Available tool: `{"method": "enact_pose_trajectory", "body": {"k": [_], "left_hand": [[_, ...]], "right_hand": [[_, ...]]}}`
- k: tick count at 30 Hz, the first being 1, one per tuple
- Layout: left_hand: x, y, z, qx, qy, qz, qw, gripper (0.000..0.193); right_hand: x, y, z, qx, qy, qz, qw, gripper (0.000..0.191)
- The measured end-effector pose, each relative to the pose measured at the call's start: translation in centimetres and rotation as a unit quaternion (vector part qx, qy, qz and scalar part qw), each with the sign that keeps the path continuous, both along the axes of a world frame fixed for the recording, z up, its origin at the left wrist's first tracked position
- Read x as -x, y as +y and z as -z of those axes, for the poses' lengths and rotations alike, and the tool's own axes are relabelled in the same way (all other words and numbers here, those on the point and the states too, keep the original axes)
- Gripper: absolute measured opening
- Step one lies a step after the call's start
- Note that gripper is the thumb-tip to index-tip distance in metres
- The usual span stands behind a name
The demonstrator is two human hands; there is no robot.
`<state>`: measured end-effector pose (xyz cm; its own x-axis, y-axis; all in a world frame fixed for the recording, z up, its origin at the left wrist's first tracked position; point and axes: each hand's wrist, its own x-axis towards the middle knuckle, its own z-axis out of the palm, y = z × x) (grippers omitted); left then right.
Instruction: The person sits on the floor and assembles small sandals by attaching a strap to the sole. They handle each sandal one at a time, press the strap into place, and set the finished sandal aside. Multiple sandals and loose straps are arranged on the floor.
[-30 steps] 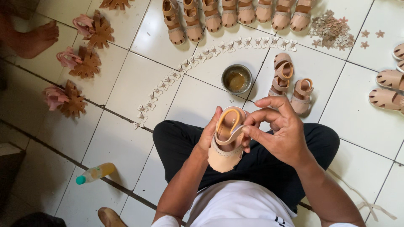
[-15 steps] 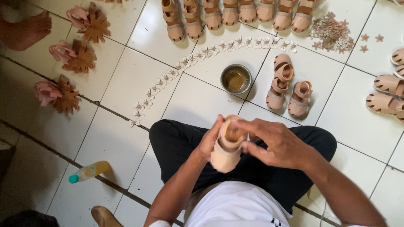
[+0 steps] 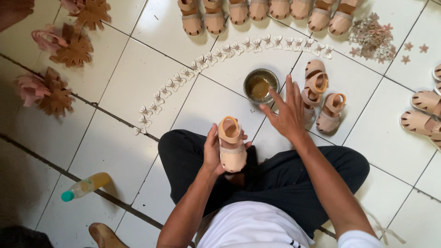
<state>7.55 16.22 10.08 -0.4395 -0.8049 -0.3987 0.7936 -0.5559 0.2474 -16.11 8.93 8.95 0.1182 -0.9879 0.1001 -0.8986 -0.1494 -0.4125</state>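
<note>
I sit cross-legged on a white tiled floor. My left hand grips a small pale pink sandal by its side, over my lap, strap end pointing away from me. My right hand is stretched forward with fingers spread and holds nothing. Its fingertips reach beside a small round metal tin of brownish glue. Just right of that hand lie two finished pink sandals on the tiles.
A curved line of small white butterfly cut-outs runs across the floor. A row of sandals lies at the top, more sandals at right, a heap of brown flower pieces, brown-and-pink flower ornaments at left, a plastic bottle near left.
My right hand has let go of the sandal and moved forward towards the glue tin. The left hand still holds the sandal, now turned strap-up.
</note>
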Motion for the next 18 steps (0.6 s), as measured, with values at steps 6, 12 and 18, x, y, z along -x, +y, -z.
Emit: {"method": "enact_pose_trajectory", "body": {"k": [6,12,18], "left_hand": [[-1.5,-2.2,-1.0,-0.012,-0.011,-0.04,0.999,0.059],[-2.0,-3.4,-0.4,-0.001,-0.003,-0.065,0.998,0.057],[-1.8,-3.6,-0.2,0.027,-0.007,-0.091,0.995,0.05]], "right_hand": [[-0.2,-5.5,5.2,-0.083,0.111,-0.037,0.99,0.075],[-0.5,-6.7,5.8,-0.132,0.124,-0.055,0.982,0.073],[-0.2,-4.2,3.4,-0.139,0.065,-0.056,0.987,0.057]]}}
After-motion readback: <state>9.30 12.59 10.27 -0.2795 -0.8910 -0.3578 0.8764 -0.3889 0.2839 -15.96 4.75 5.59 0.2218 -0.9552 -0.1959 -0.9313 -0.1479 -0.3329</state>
